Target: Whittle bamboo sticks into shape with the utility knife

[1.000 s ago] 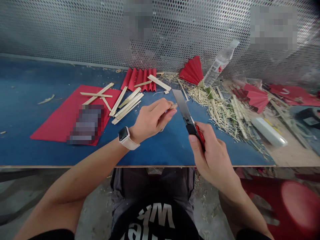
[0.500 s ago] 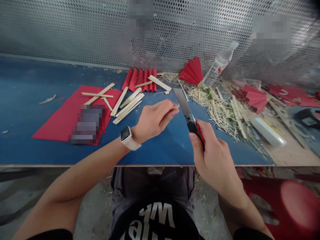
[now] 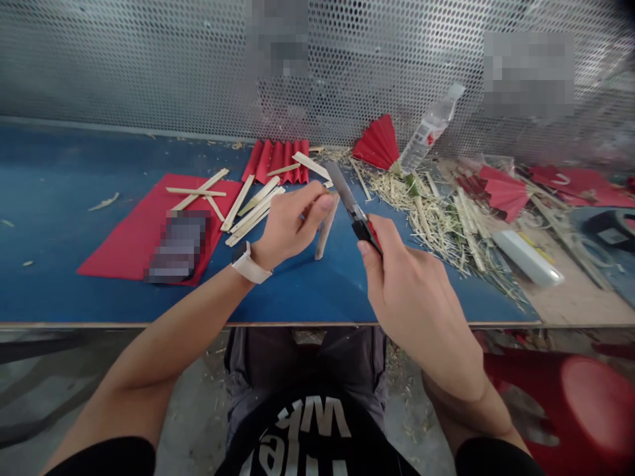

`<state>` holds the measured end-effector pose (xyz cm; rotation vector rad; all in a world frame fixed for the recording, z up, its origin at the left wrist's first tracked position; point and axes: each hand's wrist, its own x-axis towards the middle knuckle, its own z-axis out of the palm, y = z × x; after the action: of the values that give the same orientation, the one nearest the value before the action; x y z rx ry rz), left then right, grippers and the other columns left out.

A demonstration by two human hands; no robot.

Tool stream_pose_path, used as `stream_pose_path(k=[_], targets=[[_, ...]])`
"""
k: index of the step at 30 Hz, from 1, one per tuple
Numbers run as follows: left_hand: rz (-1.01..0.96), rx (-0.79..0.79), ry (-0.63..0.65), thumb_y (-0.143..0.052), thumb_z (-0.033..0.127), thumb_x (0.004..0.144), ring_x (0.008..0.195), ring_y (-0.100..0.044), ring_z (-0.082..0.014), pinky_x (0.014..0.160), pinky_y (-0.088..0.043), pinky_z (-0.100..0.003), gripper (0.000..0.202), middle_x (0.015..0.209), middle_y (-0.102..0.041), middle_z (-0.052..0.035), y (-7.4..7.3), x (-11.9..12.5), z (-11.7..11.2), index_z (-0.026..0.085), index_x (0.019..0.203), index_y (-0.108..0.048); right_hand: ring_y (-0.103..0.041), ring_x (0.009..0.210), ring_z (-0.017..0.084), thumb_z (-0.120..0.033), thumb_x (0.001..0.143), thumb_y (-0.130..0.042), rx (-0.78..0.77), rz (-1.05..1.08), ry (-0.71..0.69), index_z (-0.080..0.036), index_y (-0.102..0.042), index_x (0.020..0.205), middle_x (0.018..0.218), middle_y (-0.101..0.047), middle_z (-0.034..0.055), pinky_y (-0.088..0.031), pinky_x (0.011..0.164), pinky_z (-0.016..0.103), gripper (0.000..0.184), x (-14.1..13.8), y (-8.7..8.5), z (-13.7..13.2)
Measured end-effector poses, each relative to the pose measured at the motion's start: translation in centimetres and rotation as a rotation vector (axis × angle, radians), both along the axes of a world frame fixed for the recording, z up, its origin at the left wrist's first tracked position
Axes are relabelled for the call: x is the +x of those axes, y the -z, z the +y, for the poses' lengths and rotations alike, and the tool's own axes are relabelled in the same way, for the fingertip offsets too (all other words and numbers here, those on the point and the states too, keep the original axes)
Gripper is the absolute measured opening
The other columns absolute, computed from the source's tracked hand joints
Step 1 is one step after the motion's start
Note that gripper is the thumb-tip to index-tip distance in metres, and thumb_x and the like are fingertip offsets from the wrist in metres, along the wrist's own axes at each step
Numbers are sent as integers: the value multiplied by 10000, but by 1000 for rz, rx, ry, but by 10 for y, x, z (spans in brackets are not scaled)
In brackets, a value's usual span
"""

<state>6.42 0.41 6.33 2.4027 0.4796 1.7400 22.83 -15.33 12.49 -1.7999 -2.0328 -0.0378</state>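
Observation:
My left hand (image 3: 297,218), with a watch on its wrist, pinches the upper end of a thin bamboo strip (image 3: 326,231). The strip stands nearly upright, its lower end at the blue tabletop. My right hand (image 3: 411,284) is wrapped round a red and black utility knife (image 3: 366,231). The knife's blade (image 3: 342,185) is extended and points up and to the left, close beside the strip's top. Whether blade and strip touch, I cannot tell. Several pale bamboo strips (image 3: 255,215) lie to the left of my left hand.
A phone (image 3: 178,244) lies on red paper (image 3: 124,231) at left. Pleated red paper (image 3: 275,158), a red paper fan (image 3: 378,142) and a plastic bottle (image 3: 431,129) stand along the perforated metal wall (image 3: 173,73). Shavings (image 3: 436,225) are heaped at right. A red stool (image 3: 595,410) is below.
My left hand has turned the bamboo strip from nearly hidden in the fingers to upright, its length now showing. My right hand has brought the knife a little left.

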Motion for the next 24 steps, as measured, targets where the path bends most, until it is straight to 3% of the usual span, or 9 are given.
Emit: stream_pose_path(k=[3, 4, 6, 8, 11, 13, 16, 20, 24], targets=[[-137, -62, -83, -430, 448, 1230, 500, -507, -97, 545, -383, -303, 483, 625, -569, 49, -25, -7, 10, 236, 838, -617, -445, 477, 178, -230, 1164, -395, -91, -98, 47, -106, -577, 1456, 686, -578, -29, -266, 483, 312, 366, -7, -10, 0], [-196, -30, -119, -401, 460, 1236, 503, -471, -96, 550, -364, -306, 515, 623, -520, 50, -38, -8, 15, 237, 817, -600, -459, 488, 183, -205, 1154, -403, -121, -136, 67, -103, -565, 1490, 698, -592, -22, -266, 486, 315, 387, -8, -13, -1], [-105, 158, -170, -427, 506, 1225, 526, -441, -89, 572, -339, -299, 496, 679, -489, 49, -67, -7, 25, 232, 852, -605, -516, 521, 196, -151, 1126, -423, -177, -209, 100, -108, -540, 1561, 721, -620, -8, -275, 498, 317, 452, -10, -19, -2], [68, 256, -68, -366, 564, 1222, 577, -500, -95, 616, -358, -282, 543, 722, -502, 37, -96, 0, 33, 215, 902, -633, -580, 555, 206, -132, 1113, -442, -225, -267, 117, -120, -523, 1622, 734, -644, 3, -281, 504, 312, 515, -12, -25, -2], [287, 164, 85, -331, 732, 1151, 560, -567, -103, 643, -426, -277, 710, 643, -522, 40, -123, 16, 39, 191, 825, -654, -641, 580, 204, -143, 1104, -486, -255, -330, 136, -122, -488, 1705, 774, -696, 32, -273, 494, 301, 602, -15, -33, -2], [308, 79, 128, -335, 775, 1121, 495, -573, -100, 614, -447, -282, 754, 557, -515, 47, -126, 25, 39, 198, 749, -645, -648, 566, 189, -132, 1079, -520, -245, -362, 138, -109, -463, 1746, 796, -727, 59, -252, 481, 290, 670, -18, -37, -2], [251, -11, 246, -335, 723, 1168, 399, -526, -103, 478, -390, -299, 767, 461, -520, 35, -116, 32, 38, 231, 673, -650, -582, 481, 150, -90, 1009, -561, -207, -379, 97, -71, -496, 1738, 698, -692, 55, -208, 441, 270, 732, -23, -41, -3], [199, 47, 216, -394, 630, 1196, 382, -473, -101, 435, -318, -313, 706, 460, -490, 30, -104, 31, 40, 249, 649, -630, -413, 381, 104, -33, 905, -580, -132, -307, 5, -18, -547, 1696, 611, -630, 33, -160, 369, 241, 792, -24, -41, -2], [223, 72, 233, -333, 634, 1204, 376, -402, -82, 417, -280, -304, 760, 470, -453, 21, -102, 34, 42, 227, 613, -580, -333, 365, 108, -17, 865, -573, -134, -185, -36, 48, -577, 1647, 580, -604, 32, -185, 324, 237, 784, -23, -43, -1]])
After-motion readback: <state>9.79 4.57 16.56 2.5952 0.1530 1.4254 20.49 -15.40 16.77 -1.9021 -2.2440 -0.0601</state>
